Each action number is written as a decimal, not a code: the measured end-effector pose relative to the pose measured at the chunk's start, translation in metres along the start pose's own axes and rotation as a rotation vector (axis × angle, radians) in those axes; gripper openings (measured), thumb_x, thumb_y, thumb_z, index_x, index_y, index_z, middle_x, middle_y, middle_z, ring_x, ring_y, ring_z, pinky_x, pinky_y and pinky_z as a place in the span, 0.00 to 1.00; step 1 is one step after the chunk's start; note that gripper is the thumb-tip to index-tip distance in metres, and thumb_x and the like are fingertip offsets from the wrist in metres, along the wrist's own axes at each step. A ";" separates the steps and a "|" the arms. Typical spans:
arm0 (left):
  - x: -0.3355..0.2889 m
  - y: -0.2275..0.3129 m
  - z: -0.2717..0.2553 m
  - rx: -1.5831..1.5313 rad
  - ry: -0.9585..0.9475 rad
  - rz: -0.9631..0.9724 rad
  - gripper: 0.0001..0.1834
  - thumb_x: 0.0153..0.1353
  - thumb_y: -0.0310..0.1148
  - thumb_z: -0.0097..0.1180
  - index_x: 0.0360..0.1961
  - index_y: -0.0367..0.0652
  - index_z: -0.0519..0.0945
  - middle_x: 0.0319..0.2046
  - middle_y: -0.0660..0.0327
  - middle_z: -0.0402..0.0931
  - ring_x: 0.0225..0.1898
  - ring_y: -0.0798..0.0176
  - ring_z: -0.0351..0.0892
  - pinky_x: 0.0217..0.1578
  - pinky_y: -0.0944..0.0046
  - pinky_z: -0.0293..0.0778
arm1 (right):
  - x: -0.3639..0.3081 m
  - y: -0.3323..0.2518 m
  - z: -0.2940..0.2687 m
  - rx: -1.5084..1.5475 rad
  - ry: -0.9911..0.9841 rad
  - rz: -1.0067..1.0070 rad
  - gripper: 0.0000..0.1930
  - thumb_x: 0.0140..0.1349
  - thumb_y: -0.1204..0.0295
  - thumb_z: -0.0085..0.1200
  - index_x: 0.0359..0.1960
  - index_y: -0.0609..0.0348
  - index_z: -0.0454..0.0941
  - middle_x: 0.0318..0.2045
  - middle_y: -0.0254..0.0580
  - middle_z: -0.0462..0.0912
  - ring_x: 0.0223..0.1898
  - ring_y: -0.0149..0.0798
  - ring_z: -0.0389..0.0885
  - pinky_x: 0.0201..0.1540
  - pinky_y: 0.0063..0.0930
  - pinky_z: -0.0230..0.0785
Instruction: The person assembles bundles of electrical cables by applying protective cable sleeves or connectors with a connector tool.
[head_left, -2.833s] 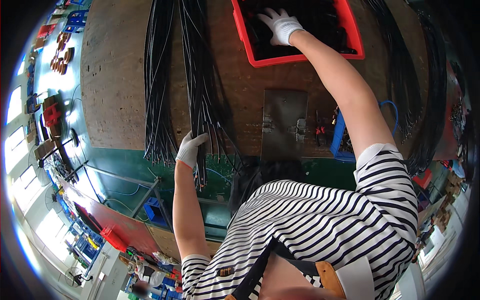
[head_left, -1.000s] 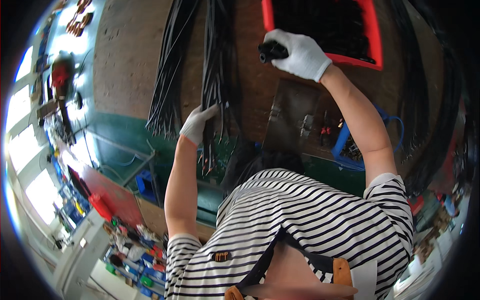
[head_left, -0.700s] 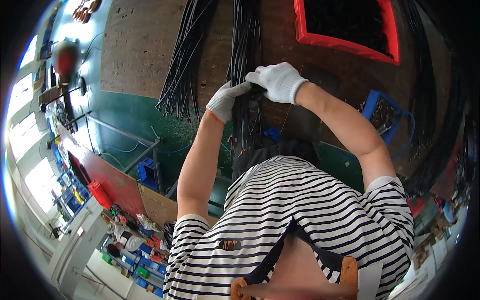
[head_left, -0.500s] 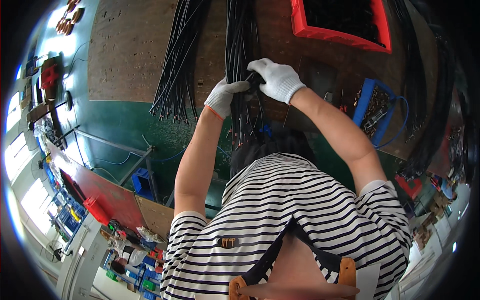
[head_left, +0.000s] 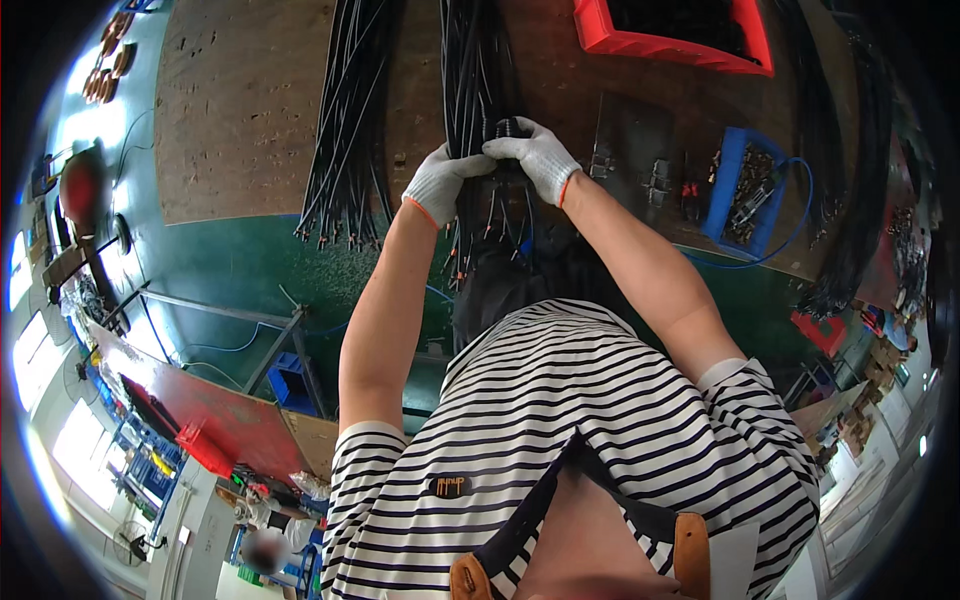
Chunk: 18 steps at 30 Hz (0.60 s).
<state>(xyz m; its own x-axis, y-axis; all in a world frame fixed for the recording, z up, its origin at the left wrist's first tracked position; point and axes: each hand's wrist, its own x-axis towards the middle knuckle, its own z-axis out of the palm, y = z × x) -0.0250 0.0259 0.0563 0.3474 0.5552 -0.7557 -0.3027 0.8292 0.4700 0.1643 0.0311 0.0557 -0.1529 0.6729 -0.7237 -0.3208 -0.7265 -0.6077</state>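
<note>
White-gloved, my left hand [head_left: 440, 185] closes around a long bundle of black cables [head_left: 462, 75] at the bench edge, its thumb across the front. The stripped, reddish cable ends [head_left: 458, 272] hang below it toward my lap. My right hand [head_left: 543, 165], also gloved, is just right of the bundle, its thumb meeting the left thumb. Its curled fingers hold a small black ribbed piece [head_left: 508, 128]; the exact kind is too small to tell. Several thin cables drop beneath the two hands.
Another black cable bundle [head_left: 350, 120] lies to the left over the edge of the brown wooden bench [head_left: 240, 110]. A red bin [head_left: 660, 55] of black parts stands at the far right. Nearer are a blue tray [head_left: 722, 205] with small metal parts and metal fixtures [head_left: 656, 182]. More cables [head_left: 830, 150] hang farther right.
My right hand has come down and left, its thumb now against my left thumb. The black ribbed piece now shows in its fingers. My left hand keeps its grip on the cables.
</note>
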 end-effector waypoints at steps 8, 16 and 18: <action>0.011 -0.004 -0.021 -0.108 -0.054 -0.172 0.11 0.68 0.28 0.63 0.50 0.37 0.85 0.41 0.57 0.89 0.39 0.57 0.90 0.43 0.55 0.88 | 0.010 0.003 -0.020 -0.056 -0.035 -0.157 0.16 0.58 0.78 0.72 0.48 0.58 0.83 0.37 0.32 0.87 0.40 0.30 0.86 0.50 0.28 0.78; 0.024 -0.008 -0.015 0.035 0.125 -0.246 0.09 0.66 0.31 0.65 0.43 0.36 0.87 0.36 0.55 0.89 0.34 0.55 0.90 0.37 0.48 0.88 | -0.055 0.004 -0.081 -0.274 -0.027 0.034 0.26 0.56 0.77 0.72 0.58 0.59 0.79 0.43 0.36 0.86 0.37 0.30 0.85 0.41 0.26 0.79; 0.026 -0.009 -0.020 0.153 0.152 -0.240 0.09 0.67 0.32 0.66 0.44 0.39 0.86 0.36 0.56 0.88 0.32 0.58 0.90 0.36 0.48 0.90 | -0.062 0.028 -0.097 -0.263 -0.040 0.010 0.26 0.56 0.76 0.72 0.58 0.60 0.79 0.42 0.36 0.85 0.36 0.29 0.85 0.39 0.26 0.78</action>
<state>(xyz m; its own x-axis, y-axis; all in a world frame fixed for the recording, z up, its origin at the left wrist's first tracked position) -0.0313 0.0318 0.0230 0.2530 0.3356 -0.9074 -0.0869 0.9420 0.3242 0.2551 -0.0442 0.0517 -0.1938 0.6670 -0.7194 -0.0660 -0.7405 -0.6688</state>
